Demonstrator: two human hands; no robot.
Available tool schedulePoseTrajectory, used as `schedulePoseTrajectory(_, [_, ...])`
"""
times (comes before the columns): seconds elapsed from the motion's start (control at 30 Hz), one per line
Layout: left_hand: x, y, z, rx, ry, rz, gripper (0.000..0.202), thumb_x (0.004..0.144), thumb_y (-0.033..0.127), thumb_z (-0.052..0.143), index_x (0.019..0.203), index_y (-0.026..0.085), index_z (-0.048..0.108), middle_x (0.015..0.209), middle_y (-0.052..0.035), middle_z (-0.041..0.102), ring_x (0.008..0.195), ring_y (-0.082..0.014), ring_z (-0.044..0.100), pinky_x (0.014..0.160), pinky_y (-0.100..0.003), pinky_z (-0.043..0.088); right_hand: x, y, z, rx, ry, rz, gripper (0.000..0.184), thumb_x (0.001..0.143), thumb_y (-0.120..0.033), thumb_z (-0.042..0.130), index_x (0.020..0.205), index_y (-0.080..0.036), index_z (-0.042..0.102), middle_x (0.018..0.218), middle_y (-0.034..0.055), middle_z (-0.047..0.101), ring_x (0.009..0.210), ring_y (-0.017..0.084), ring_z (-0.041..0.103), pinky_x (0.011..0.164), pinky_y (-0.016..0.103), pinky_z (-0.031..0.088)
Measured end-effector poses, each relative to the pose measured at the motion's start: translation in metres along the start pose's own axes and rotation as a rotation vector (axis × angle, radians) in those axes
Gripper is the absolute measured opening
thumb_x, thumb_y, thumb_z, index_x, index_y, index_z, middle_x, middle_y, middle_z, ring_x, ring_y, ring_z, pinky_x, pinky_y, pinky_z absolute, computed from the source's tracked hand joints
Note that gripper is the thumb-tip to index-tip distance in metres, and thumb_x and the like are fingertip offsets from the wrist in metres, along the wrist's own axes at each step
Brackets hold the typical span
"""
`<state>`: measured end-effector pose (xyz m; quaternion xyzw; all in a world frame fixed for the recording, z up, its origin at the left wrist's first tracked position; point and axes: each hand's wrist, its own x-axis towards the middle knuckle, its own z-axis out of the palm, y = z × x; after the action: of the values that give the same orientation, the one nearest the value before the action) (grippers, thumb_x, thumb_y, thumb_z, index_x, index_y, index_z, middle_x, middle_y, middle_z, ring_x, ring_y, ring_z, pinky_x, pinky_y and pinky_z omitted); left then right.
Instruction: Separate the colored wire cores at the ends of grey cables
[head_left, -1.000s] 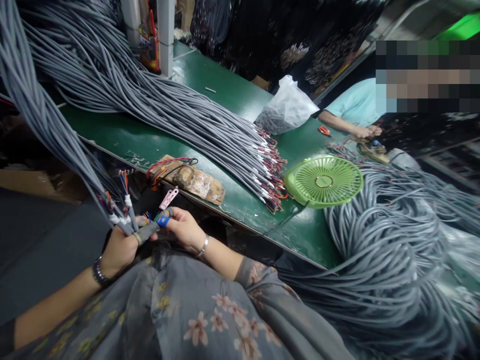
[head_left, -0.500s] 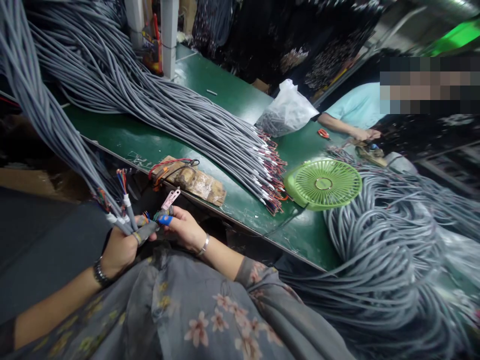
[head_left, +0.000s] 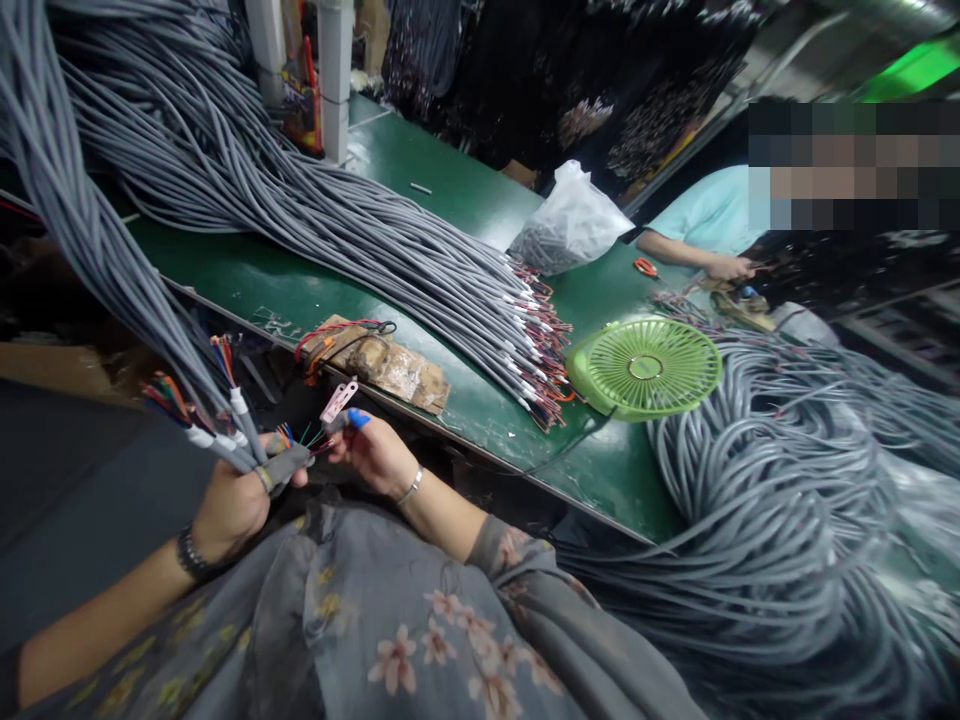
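My left hand (head_left: 236,505), a dark bracelet at its wrist, is closed around the ends of several grey cables (head_left: 244,455). Grey wrapping covers its thumb. Thin coloured wires (head_left: 304,437) fan out past that thumb towards my right hand (head_left: 381,458). The right fingertips are pinched at the ends of some red and dark wires. Blue tape (head_left: 359,418) wraps one right digit, and a pink strip with holes (head_left: 339,400) sticks up beside it; how it is held is hidden. More stripped cable ends (head_left: 169,400) spread left of my left hand.
On the green table (head_left: 450,225) lies a long bundle of grey cables (head_left: 360,215). A taped wooden block (head_left: 397,370) sits at the near edge. Beyond are a green fan (head_left: 649,368), a plastic bag (head_left: 574,220), orange-handled cutters (head_left: 645,267), coiled cables (head_left: 772,500) and a co-worker's hand (head_left: 729,268).
My right hand has drawn slightly away to the right and turned, uncovering thin wires between the hands. The cable ends in my left hand have shifted left. The co-worker's hands have moved a little.
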<state>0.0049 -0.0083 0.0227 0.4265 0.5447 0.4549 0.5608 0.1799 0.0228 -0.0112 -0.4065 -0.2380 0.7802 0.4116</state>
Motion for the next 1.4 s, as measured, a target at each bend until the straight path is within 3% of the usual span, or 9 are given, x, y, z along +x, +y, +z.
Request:
schedulePoseTrajectory(0.13, [0.000,0.004,0.002,-0.010,-0.028,0.001,0.037,0.059,0.054,0.089,0.050,0.024,0.069,0.049,-0.0026,0.069,0.050,-0.0187,0.061,0.053,-0.030,0.051,0.009,-0.014,-0.002,0.032,0.044,0.017,0.057,0.092,-0.075,0.074,0.080,-0.020,0.066,0.073,0.0002,0.066,0.064,0.012,0.056,0.063,0.025,0.051])
schedulePoseTrajectory(0.33, [0.006,0.009,0.010,-0.014,-0.033,-0.006,0.033,0.061,0.047,0.087,0.049,0.023,0.068,0.049,-0.0015,0.067,0.050,-0.0160,0.058,0.056,-0.029,0.049,0.017,-0.016,0.009,0.057,0.015,-0.070,0.053,0.085,-0.071,0.084,0.085,-0.019,0.072,0.072,-0.0010,0.063,0.067,0.013,0.054,0.066,0.025,0.052])
schedulePoseTrajectory(0.53, [0.011,0.006,0.015,0.005,-0.031,-0.031,0.030,0.060,0.045,0.085,0.050,0.023,0.069,0.049,-0.0016,0.067,0.052,-0.0159,0.058,0.057,-0.029,0.048,0.019,-0.012,0.013,0.087,0.079,-0.085,0.048,0.085,-0.064,0.088,0.082,-0.019,0.072,0.075,0.0018,0.066,0.073,0.016,0.059,0.070,0.027,0.052])
schedulePoseTrajectory(0.77, [0.007,0.007,0.011,0.010,-0.041,-0.011,0.030,0.060,0.045,0.086,0.048,0.022,0.071,0.049,-0.0031,0.069,0.050,-0.0161,0.059,0.055,-0.029,0.047,0.014,-0.015,0.008,0.059,0.017,-0.008,0.060,0.090,-0.078,0.074,0.082,-0.019,0.069,0.072,0.0015,0.066,0.066,0.014,0.059,0.063,0.026,0.051])
schedulePoseTrajectory(0.83, [0.004,0.006,0.008,0.019,-0.047,0.005,0.031,0.061,0.047,0.087,0.049,0.023,0.072,0.049,-0.0029,0.069,0.050,-0.0168,0.059,0.055,-0.029,0.048,0.008,-0.013,0.002,0.010,-0.062,0.028,0.060,0.087,-0.077,0.077,0.083,-0.019,0.069,0.075,0.0020,0.069,0.066,0.013,0.059,0.063,0.026,0.052])
schedulePoseTrajectory(0.93, [0.001,0.002,0.004,0.030,-0.071,0.012,0.036,0.062,0.053,0.089,0.050,0.024,0.071,0.050,-0.0033,0.070,0.050,-0.0188,0.061,0.054,-0.031,0.051,-0.001,-0.006,-0.005,-0.073,-0.175,0.051,0.060,0.068,-0.069,0.097,0.084,-0.019,0.068,0.078,-0.0001,0.071,0.065,0.011,0.059,0.064,0.027,0.054])
schedulePoseTrajectory(1.07, [0.001,-0.003,0.002,0.066,-0.081,0.027,0.039,0.061,0.057,0.089,0.050,0.025,0.072,0.051,-0.0047,0.071,0.050,-0.0203,0.062,0.054,-0.032,0.051,-0.008,0.000,-0.004,-0.145,-0.145,0.002,0.063,0.048,-0.058,0.106,0.079,-0.019,0.068,0.070,-0.0057,0.067,0.058,0.008,0.054,0.062,0.026,0.051])
schedulePoseTrajectory(1.23, [0.001,0.001,0.003,0.026,-0.064,-0.001,0.032,0.059,0.052,0.089,0.049,0.025,0.074,0.050,-0.0038,0.070,0.051,-0.0194,0.061,0.055,-0.031,0.051,-0.006,0.000,-0.001,-0.109,-0.136,0.017,0.061,0.044,-0.055,0.107,0.079,-0.019,0.071,0.070,-0.0034,0.071,0.057,0.008,0.053,0.061,0.026,0.050])
schedulePoseTrajectory(1.4, [0.000,0.006,0.002,0.016,-0.116,-0.004,0.031,0.059,0.051,0.088,0.049,0.025,0.074,0.050,-0.0041,0.069,0.051,-0.0197,0.059,0.054,-0.032,0.050,-0.004,0.003,0.001,-0.059,-0.154,0.077,0.049,0.056,-0.046,0.105,0.081,-0.019,0.072,0.069,-0.0035,0.068,0.058,0.008,0.051,0.060,0.025,0.050])
